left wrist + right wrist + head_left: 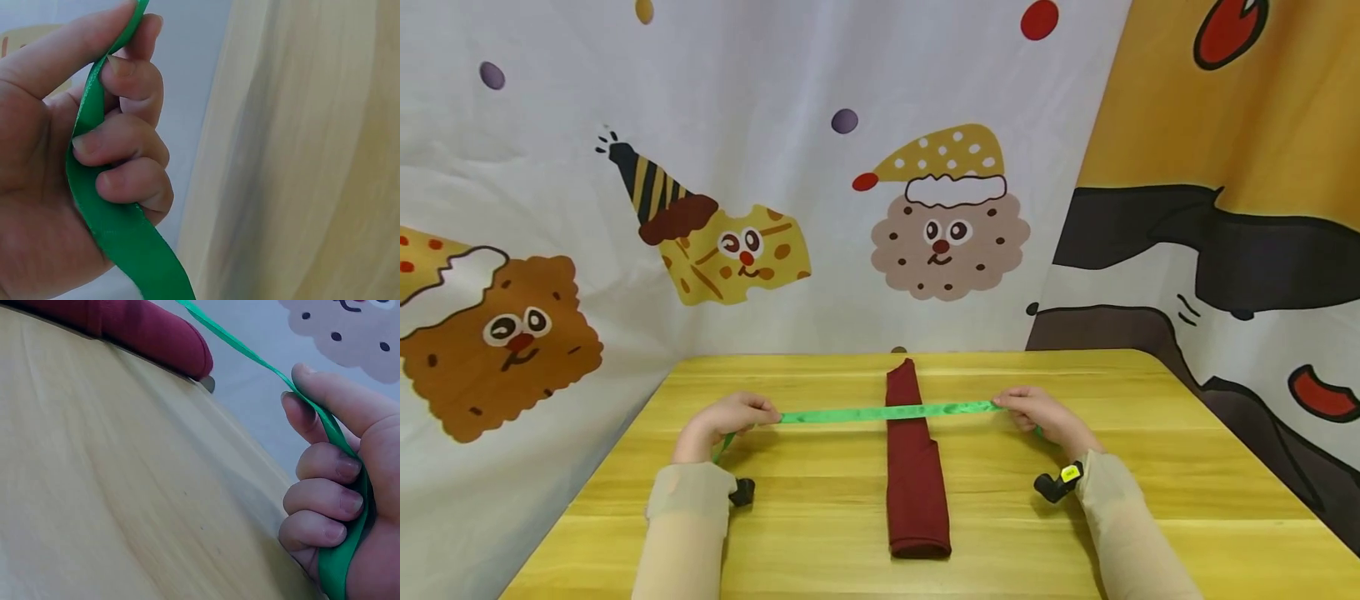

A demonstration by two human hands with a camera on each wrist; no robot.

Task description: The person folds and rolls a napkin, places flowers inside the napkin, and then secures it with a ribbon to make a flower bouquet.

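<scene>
Across the maroon cloth (pixel 917 492), a glossy, narrow green ribbon (pixel 838 415) in the pinch of left hand (pixel 730 417) and right hand (pixel 1042 414).

L hand (pixel 734 414) & R hand (pixel 1039 412) pinching, approx. lvl, well apart.

head view bright, even; soft shadows on table (pixel 820 508); wrist views dimmer, hazier.

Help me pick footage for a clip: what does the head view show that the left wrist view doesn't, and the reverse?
Only the head view shows the right hand, pinching the green ribbon, and the maroon cloth. Only the left wrist view shows the palm of the left hand, the ribbon running across it under curled fingers. Both show the left hand, ribbon, wooden tabletop and pale backdrop.
</scene>
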